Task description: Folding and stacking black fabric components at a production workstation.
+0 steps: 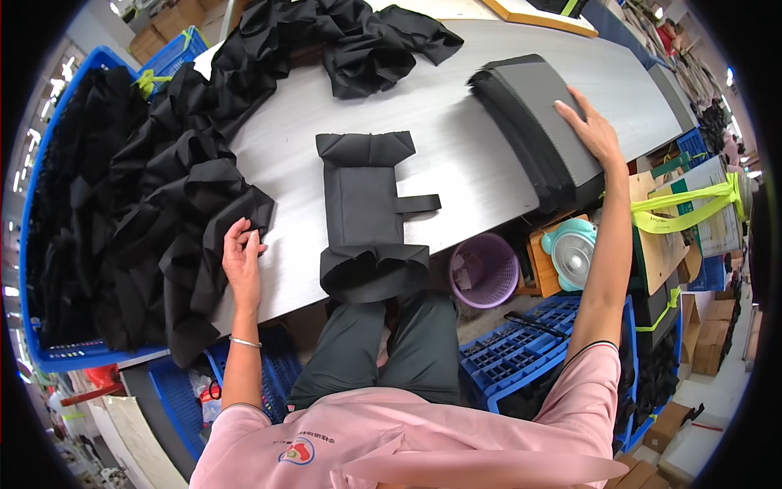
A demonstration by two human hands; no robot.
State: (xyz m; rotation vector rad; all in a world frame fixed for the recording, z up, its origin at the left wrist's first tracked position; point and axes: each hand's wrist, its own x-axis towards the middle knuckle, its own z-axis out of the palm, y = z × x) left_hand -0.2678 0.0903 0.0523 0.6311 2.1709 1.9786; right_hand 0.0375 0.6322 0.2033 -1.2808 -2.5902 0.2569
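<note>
A black fabric piece (362, 208), sewn into an open box-like shape with a short strap (419, 204) on its right side, lies on the table before me. Its near end overhangs the table edge above my lap. My left hand (242, 259) is beside a heap of loose black fabric pieces (195, 187), its fingers loosely bent and apart, with nothing visible in them. At the right, my right hand (596, 134) rests on a stack of dark grey panels (538, 114), thumb and forefinger spread over the top panel. Its other fingers are partly hidden.
A blue crate (37, 236) full of black fabric stands at the left. More black fabric (366, 57) lies along the far side of the pale table (456, 122). Below the right edge are a purple basket (486, 269), a small turquoise fan (573, 254) and blue crates (521, 342).
</note>
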